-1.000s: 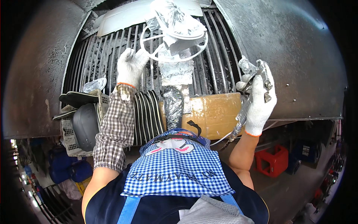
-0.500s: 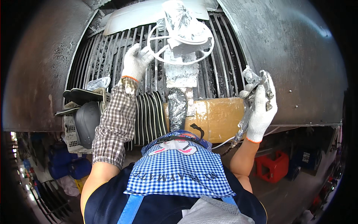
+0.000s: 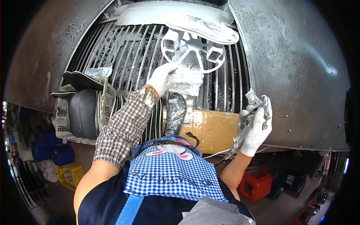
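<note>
White spoked wheel (image 3: 194, 47) stands upper centre, bearing a sole-shaped piece (image 3: 208, 30), seemingly whitened; a dark film-wrapped piece (image 3: 175, 112) looks uncoated. Left hand (image 3: 163, 78) is at the wheel's rim, grip unclear; right hand (image 3: 258, 129) clasps a spray gun (image 3: 246, 123).

The wheel (image 3: 194, 46) is white, the apron (image 3: 168, 179) checked blue and white.

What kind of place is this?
Probably a workshop's spray-painting booth: the right hand holds what looks like a spray gun, and a white-crusted grille sits between dark walls.
</note>
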`<state>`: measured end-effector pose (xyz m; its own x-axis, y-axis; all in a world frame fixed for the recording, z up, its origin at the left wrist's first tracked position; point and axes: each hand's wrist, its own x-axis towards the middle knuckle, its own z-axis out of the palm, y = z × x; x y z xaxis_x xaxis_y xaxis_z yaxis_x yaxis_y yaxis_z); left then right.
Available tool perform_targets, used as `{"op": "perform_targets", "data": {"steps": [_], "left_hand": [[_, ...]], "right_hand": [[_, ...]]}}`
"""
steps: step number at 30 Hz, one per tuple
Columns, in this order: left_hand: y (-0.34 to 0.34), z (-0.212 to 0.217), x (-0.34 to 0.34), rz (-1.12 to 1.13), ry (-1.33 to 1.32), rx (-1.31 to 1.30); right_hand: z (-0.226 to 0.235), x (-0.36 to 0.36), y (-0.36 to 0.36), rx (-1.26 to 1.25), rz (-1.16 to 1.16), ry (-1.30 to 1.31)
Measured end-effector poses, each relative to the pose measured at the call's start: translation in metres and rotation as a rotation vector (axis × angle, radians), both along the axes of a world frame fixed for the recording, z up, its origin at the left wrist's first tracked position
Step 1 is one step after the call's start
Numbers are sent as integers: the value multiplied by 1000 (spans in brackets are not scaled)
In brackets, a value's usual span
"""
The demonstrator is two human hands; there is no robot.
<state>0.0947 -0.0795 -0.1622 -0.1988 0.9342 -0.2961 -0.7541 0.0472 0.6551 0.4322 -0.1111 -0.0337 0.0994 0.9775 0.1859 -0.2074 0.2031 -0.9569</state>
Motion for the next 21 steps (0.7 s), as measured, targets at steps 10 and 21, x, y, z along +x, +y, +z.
{"op": "perform_targets", "data": {"steps": [10,21], "left_hand": [[-3,1,12,26,39,22],[1,-5,-28,152,70,32]], "right_hand": [[0,-1,0,-14,-13,-11],[-7,5,1,-21,22,4]]}}
